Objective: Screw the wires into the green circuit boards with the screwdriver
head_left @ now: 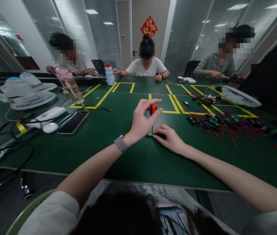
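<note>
Raised over the middle of the green table, my left hand (143, 117) has its thumb and fingers around a screwdriver (153, 109) with an orange and black handle. The screwdriver stands upright, its thin dark shaft reaching down to a small circuit board (149, 134) on the table. My right hand (169, 138) rests on the table just right of the shaft, with its fingertips closed at the board's right end. The fingers partly cover the board, and the exact spot under the screwdriver tip is too small to make out.
Wired circuit boards (211, 120) lie heaped at the right, near a white fan (238, 95). At the left are a phone (73, 122), a mouse (50, 127), cables, fans (28, 91) and a pink-lidded bottle (70, 85). Yellow tape marks the table. Three people sit opposite.
</note>
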Motion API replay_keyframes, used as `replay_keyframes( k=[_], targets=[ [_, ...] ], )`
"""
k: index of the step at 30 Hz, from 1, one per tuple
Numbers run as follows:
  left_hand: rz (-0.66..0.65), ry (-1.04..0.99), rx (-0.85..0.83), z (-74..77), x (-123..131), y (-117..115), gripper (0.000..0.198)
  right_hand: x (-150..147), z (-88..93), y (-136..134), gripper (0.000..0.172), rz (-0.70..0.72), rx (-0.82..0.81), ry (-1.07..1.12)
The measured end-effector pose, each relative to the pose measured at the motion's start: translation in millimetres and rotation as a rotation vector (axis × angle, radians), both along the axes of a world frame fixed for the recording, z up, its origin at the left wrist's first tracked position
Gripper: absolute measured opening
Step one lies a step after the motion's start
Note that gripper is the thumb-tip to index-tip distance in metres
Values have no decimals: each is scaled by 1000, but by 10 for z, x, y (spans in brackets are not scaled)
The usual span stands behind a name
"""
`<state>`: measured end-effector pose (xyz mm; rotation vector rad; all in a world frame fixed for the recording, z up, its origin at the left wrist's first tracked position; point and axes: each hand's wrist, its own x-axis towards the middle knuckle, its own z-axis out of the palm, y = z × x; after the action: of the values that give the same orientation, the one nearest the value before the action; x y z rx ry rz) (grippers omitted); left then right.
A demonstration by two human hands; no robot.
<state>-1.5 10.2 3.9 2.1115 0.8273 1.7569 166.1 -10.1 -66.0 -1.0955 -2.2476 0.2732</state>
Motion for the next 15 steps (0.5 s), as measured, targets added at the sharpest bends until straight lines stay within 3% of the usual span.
replay_keyframes(
  k=[6, 12, 15],
  targets=[
    [-156, -52, -38, -4, 12, -6, 31, 3, 7, -2, 12, 3, 1, -17],
    [2, -19, 12, 10, 17, -23, 20, 6, 8, -2, 11, 5, 2, -9],
    [-11, -8, 1, 12, 11, -22, 22, 8, 3, 4, 11, 5, -1, -9]
  ],
)
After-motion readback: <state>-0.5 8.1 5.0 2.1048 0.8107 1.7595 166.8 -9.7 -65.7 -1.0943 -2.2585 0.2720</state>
